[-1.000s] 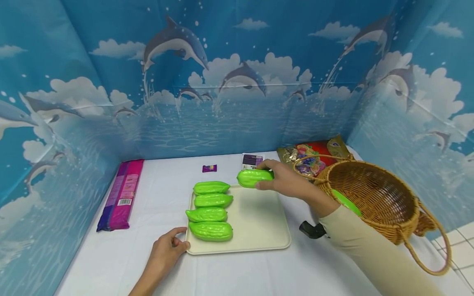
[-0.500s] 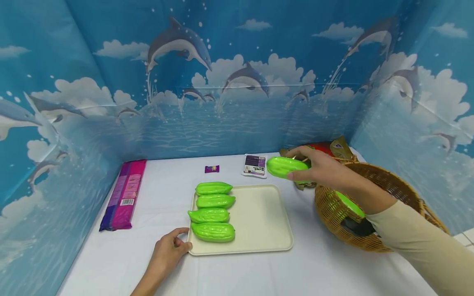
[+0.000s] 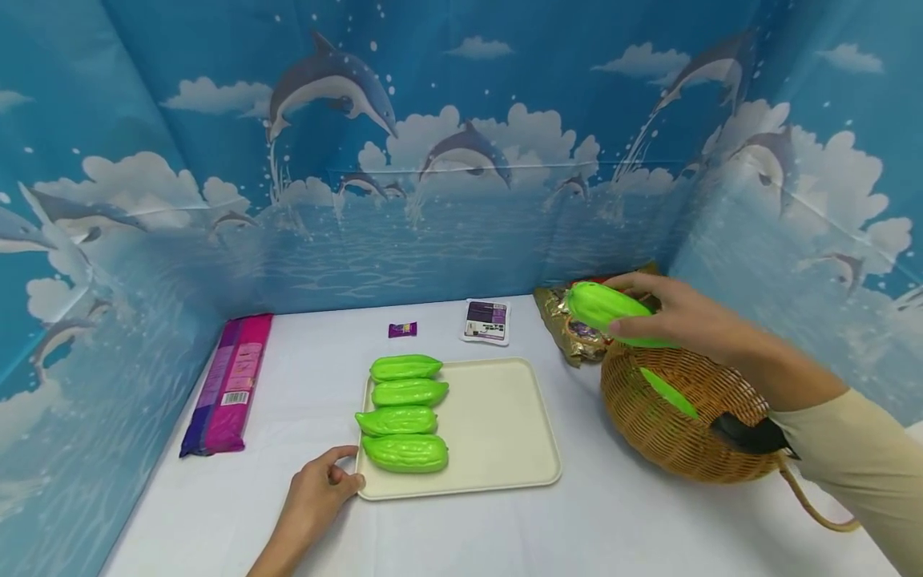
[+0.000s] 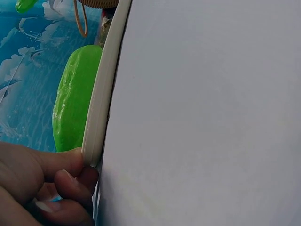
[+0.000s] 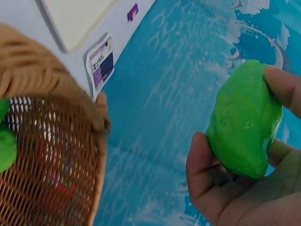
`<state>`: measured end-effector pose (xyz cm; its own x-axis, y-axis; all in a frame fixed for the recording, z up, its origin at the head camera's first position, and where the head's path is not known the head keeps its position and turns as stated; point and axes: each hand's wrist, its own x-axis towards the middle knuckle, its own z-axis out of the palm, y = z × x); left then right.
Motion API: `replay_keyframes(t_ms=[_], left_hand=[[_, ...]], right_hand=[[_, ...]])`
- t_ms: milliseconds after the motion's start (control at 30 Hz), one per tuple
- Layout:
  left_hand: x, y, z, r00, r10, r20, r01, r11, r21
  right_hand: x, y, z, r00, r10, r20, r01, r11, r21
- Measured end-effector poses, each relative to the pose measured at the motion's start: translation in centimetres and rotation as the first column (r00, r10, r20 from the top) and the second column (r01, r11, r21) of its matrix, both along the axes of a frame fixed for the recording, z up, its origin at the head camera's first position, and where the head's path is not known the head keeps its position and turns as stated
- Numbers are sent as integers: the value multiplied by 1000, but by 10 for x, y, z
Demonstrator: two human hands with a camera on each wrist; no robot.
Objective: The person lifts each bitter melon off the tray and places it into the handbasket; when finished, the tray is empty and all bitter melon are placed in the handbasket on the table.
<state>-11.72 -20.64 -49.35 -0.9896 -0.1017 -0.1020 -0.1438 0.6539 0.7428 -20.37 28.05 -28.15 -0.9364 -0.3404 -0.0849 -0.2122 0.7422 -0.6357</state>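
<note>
My right hand [image 3: 678, 320] grips a green toy bitter gourd [image 3: 613, 312] in the air, just above the far rim of the wicker basket [image 3: 671, 425] on the right side of the worktop [image 3: 505, 529]. My left hand [image 3: 317, 497] pinches the near-left corner of the cream tray [image 3: 505, 433], thumb and fingers [image 4: 56, 165] curled on its rim; four more gourds [image 3: 400, 413] lie in a row on its left half. To do this well, I'd carry the gourd on over the basket's opening, lower it past the rim before easing my fingers, and mind the green piece [image 3: 667, 393] inside.
</note>
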Motion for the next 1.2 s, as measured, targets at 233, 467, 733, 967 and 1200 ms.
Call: replay_keyframes(t_ms=[233,467,733,967,1200], left_hand=[[1,-1,-1,1000,6,1,-6,1000,0],[1,-2,0,1000,9,-14,-9,1000,-6],[3,-2,0,1000,2,-6,-2,1000,10],[2,-1,-1,1000,10,-10,-9,1000,14],[3,-1,-1,1000,5,-6,-5,1000,8]], right_hand=[[1,19,3,1000,-6,8,6,999,36],[0,37,4,1000,0,13,-1,999,40],[4,54,2,999,35,10,-36,997,76],[4,68,-2,999,38,0,-37,992,120],[-1,79,-7,998,19,56,-26,991,128]])
